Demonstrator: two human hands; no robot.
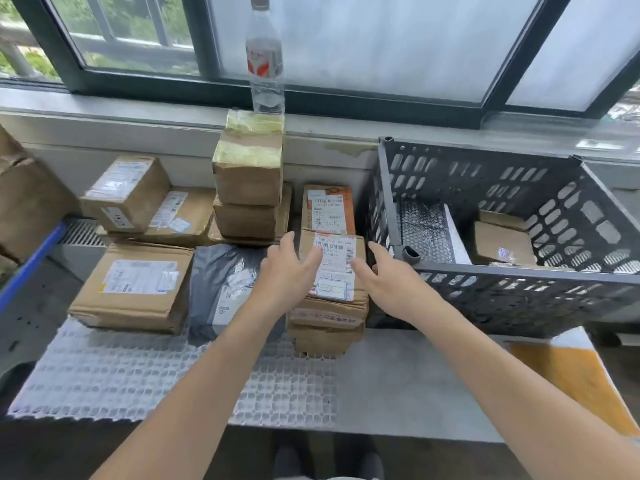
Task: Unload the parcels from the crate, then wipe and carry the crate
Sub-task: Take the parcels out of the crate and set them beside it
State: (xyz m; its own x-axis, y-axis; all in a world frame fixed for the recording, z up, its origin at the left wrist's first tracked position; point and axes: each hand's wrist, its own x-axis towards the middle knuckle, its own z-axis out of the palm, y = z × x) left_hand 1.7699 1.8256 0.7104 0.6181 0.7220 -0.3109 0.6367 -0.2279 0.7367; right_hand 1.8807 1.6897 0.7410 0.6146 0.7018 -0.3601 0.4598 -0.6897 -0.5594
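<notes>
A dark grey slotted crate (519, 282) stands at the right of the table, with a small cardboard parcel (502, 245) and a silver bubble mailer (424, 233) inside. Left of it, a labelled cardboard parcel (337, 271) tops a short stack. My left hand (289, 271) lies over that parcel's left edge with straight fingers. My right hand (388, 278) hovers by its right edge, fingers relaxed, gripping nothing. Unloaded parcels (135, 282) and a grey poly bag (221, 289) fill the table's left side.
A water bottle (265, 60) stands on a tall stack of taped boxes (249, 174) by the window sill. White plastic mesh (138, 375) covers the table's front left. An orange-brown sheet (575, 372) lies at the front right. A large cardboard box (24, 199) sits at far left.
</notes>
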